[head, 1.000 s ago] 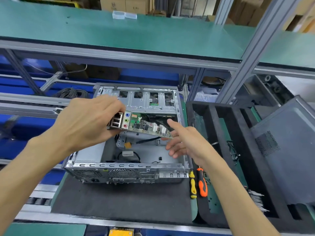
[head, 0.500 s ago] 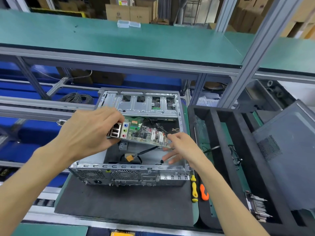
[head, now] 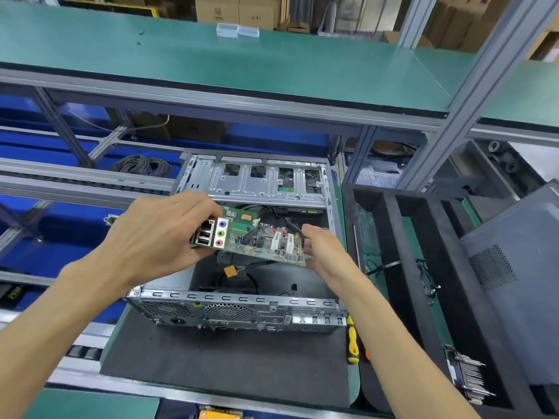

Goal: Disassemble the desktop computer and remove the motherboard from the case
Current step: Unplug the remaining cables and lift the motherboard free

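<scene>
Motherboard [head: 263, 241]: flat green, gripped left hand [head: 157, 237], above steel case [head: 236, 309].

Both bare forearms reach in from the lower corners of the frame and converge above the open case [head: 242, 306]. The left hand [head: 157, 237] is turned back-up over the case's left side, wrist slightly bent, fingers curled around the port end of the motherboard [head: 263, 240], thumb tucked beneath. The right hand [head: 328, 252] sits above the case's right side, palm facing left, fingers nearly straight and pointing away from the person, laid against the board's right edge. The two hands hold the board between them, raised clear above the case floor and tilted down toward the right.
</scene>
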Demonstrator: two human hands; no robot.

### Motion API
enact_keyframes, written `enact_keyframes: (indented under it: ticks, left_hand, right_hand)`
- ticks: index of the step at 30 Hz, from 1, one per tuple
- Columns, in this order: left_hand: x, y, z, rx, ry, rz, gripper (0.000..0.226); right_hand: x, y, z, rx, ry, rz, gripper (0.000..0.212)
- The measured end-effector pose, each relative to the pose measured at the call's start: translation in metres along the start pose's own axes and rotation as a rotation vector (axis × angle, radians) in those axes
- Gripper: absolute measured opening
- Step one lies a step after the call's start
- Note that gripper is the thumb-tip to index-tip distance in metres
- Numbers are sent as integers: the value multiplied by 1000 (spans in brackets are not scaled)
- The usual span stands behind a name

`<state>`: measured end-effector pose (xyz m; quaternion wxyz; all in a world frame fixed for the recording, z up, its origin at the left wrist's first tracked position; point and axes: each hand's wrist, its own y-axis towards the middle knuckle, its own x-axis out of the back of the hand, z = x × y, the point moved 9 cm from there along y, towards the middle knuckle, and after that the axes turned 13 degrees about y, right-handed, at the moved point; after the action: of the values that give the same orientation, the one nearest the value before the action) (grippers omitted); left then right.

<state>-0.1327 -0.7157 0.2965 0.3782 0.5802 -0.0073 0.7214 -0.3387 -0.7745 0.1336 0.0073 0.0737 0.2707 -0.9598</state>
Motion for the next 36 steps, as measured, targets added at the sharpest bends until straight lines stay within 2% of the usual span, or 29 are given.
enact_keyframes:
  ticks: [2, 4, 6, 9, 12, 13, 15, 16, 21, 27, 32, 36]
  left_hand:
    - [-2, 0, -1, -10, -9, 8, 42]
    - [-3, 1, -2, -22, -16, 14, 42]
    - [-4, -1, 0, -31, -29, 23, 43]
    - [-3, -3, 2, -35, -50, 25, 45]
    - [-4, -3, 3, -28, -54, 27, 45]
    - [-5, -3, 5, -20, -55, 30, 45]
    - [-5, -2, 10, -3, -53, 34, 45]
    - [-4, -2, 13, 2, -51, 33, 45]
    - [-2, -5, 13, -38, -76, 33, 39]
    - [1, -8, 16, -39, -75, -15, 40]
    - [-4, -5, 15, -37, -100, -21, 43]
    - [-5, -1, 10, -58, -128, -25, 42]
  right_hand:
    - [-2, 7, 3, -1, -221, -23, 33]
    - [-9, 13, 6, 2, -443, -1, 24]
    - [-8, 23, 7, 2, -551, -37, 31]
    - [-11, 30, 13, 4, -587, -29, 25]
    - [-7, 30, 19, 10, -540, -76, 50]
    - [-6, 33, 18, 5, -553, -77, 48]
    - [-3, 39, 14, -18, -593, -75, 28]
    - [-2, 40, 13, -28, -597, -93, 27]
    - [-10, 45, 21, 29, -762, -133, 34]
    - [-11, 50, 25, -47, -815, -72, 32]
    - [-11, 48, 52, 97, -1105, -144, 30]
    - [-7, 49, 59, 134, -1116, -153, 25]
